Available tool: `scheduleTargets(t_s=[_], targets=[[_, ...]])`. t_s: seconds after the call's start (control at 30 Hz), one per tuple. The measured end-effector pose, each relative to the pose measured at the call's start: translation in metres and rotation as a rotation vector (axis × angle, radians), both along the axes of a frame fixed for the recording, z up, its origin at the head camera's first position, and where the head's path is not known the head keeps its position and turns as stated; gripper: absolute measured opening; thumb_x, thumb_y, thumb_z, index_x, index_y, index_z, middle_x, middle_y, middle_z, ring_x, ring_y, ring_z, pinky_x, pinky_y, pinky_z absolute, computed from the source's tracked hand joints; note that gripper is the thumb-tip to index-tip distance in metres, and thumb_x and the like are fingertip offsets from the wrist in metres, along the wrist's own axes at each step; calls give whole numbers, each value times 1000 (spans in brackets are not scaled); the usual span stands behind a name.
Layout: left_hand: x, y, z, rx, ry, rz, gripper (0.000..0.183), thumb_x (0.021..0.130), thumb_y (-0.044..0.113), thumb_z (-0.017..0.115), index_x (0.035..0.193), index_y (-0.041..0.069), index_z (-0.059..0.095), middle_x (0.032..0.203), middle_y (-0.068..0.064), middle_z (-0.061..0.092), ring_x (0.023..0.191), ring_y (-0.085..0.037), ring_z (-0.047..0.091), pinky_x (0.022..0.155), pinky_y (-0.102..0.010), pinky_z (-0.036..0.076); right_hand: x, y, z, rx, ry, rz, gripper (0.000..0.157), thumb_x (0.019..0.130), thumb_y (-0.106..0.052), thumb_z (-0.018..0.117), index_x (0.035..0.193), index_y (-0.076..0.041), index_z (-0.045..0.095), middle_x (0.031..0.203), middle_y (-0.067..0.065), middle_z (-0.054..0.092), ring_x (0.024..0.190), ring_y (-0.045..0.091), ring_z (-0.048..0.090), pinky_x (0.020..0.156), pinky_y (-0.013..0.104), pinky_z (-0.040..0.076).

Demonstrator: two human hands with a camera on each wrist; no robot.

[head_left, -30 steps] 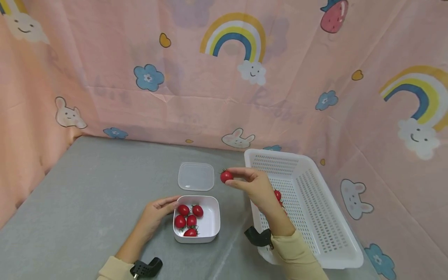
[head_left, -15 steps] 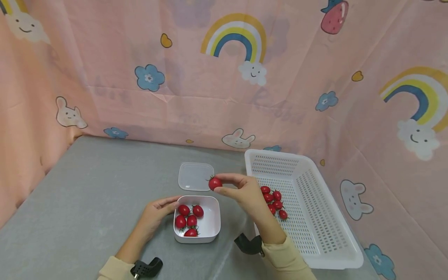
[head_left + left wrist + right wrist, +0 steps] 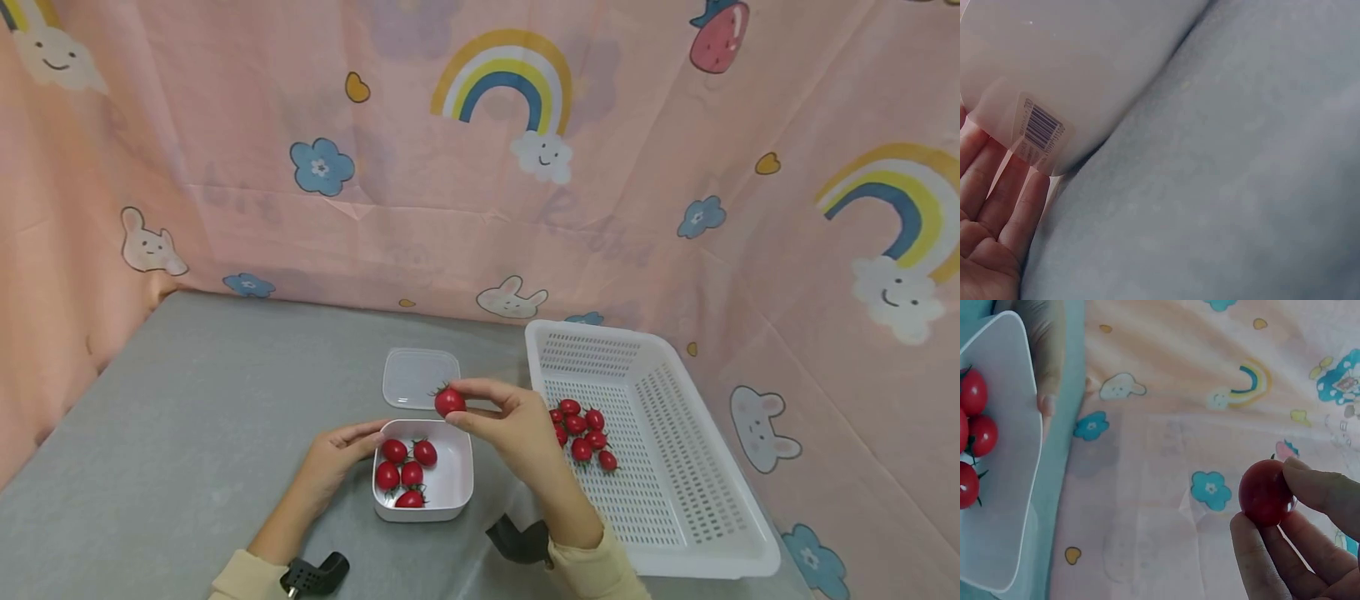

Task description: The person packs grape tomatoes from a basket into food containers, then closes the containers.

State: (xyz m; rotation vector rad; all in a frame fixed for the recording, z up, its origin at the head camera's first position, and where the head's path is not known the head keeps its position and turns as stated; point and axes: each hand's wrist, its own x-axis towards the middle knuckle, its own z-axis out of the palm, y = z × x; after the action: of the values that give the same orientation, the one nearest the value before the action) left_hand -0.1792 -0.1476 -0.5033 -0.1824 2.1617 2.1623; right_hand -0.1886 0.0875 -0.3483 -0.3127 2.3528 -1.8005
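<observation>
A ripe cherry tomato [image 3: 450,401] is pinched between the thumb and fingertips of my right hand [image 3: 517,425], above the back right rim of a small white container [image 3: 450,492]. The right wrist view also shows the cherry tomato [image 3: 1267,492] in the fingers. Several cherry tomatoes [image 3: 412,473] lie in the left part of that container. My left hand [image 3: 337,458] touches the container's left side near its back corner. In the left wrist view, straight fingers [image 3: 1022,219] rest against the container's outer wall [image 3: 1085,75], which bears a barcode label [image 3: 1041,128].
A translucent lid [image 3: 420,375] lies flat on the grey table [image 3: 187,433] behind the container. To the right stands a white perforated basket [image 3: 720,467] with several cherry tomatoes [image 3: 581,450] in it. A pink printed curtain [image 3: 390,233] hangs behind the table.
My right hand has moved left and slightly nearer with the cherry tomato, from beside the basket to the container's back right rim, uncovering tomatoes in the basket. My left hand has stayed in place.
</observation>
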Motion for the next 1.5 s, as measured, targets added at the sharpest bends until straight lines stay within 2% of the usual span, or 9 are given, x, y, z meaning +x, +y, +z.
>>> scheduleTargets(t_s=[0.23, 0.47, 0.67, 0.87, 0.97, 1.2, 1.5], targets=[[0, 0, -1, 1, -3, 4, 35, 93, 14, 68, 124, -3, 67, 126, -19, 68, 98, 3, 65, 87, -19, 51, 7, -8, -4, -43, 14, 31, 34, 84, -11, 79, 116, -4, 73, 121, 16, 70, 101, 29, 73, 90, 39, 57], [-1, 0, 1, 3, -1, 4, 36, 93, 15, 69, 124, -3, 67, 125, -19, 68, 96, 3, 66, 86, -20, 52, 9, -13, -12, -71, 32, -48, 31, 82, -3, 78, 113, -1, 74, 120, 18, 70, 98, 31, 74, 86, 38, 58], [0, -1, 1, -1, 4, 1, 37, 93, 18, 70, 124, -2, 68, 125, -17, 69, 97, 3, 66, 86, -19, 52, 6, -19, -31, -101, 6, -19, 31, 83, -1, 77, 114, 4, 72, 118, 22, 70, 100, 32, 73, 84, 33, 59], [-1, -1, 1, 3, 11, -8, 38, 92, 19, 70, 124, -2, 68, 124, -14, 70, 98, 3, 65, 87, -20, 52, 3, -24, -53, -52, 13, -9, 30, 83, -5, 79, 111, 2, 74, 114, 21, 72, 104, 30, 72, 87, 32, 58], [-1, -1, 1, -1, 11, -10, 38, 92, 19, 70, 124, -2, 68, 124, -15, 70, 98, 3, 65, 87, -20, 52, 2, -26, -62, -26, -15, -5, 31, 84, -9, 79, 113, -1, 74, 115, 19, 72, 104, 28, 72, 88, 34, 58], [-1, -1, 1, 6, 10, -6, 38, 92, 18, 70, 124, -3, 68, 121, -12, 72, 97, 3, 66, 86, -20, 52, -2, -30, -78, -1, -47, -5, 31, 84, -9, 79, 113, -1, 74, 114, 18, 73, 106, 29, 70, 89, 36, 58], [-1, -1, 0, 2, 16, -9, 38, 92, 19, 70, 124, -2, 68, 118, -7, 73, 99, 3, 65, 87, -20, 52, -3, -36, -94, 52, -21, -19, 30, 80, -8, 81, 108, -1, 76, 108, 16, 75, 106, 27, 69, 88, 31, 57]])
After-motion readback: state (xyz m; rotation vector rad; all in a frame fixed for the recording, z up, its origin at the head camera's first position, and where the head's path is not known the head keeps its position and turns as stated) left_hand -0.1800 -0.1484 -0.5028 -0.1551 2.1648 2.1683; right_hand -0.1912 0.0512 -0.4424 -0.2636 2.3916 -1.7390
